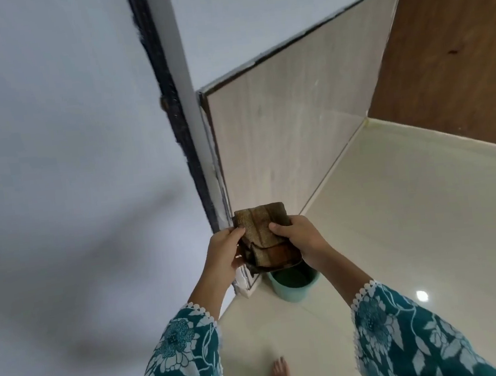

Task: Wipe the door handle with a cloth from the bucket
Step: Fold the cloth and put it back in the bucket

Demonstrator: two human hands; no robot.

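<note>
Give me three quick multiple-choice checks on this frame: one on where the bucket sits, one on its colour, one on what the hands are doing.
1. Where is the bucket?
A. On the floor by the wall corner, below the hands
B. Hanging on the door
C. Carried in the left hand

2. What colour is the bucket?
A. Red
B. Light green
C. Black

3. What state is the cloth in?
A. Lying in the bucket
B. Spread flat on the floor
C. Folded, held by both hands

Answers: 1 A, it stands on the pale tiles just under the cloth. 2 B, its rim and wall are pale mint green. 3 C, the left hand and right hand grip its two sides above the bucket.
</note>
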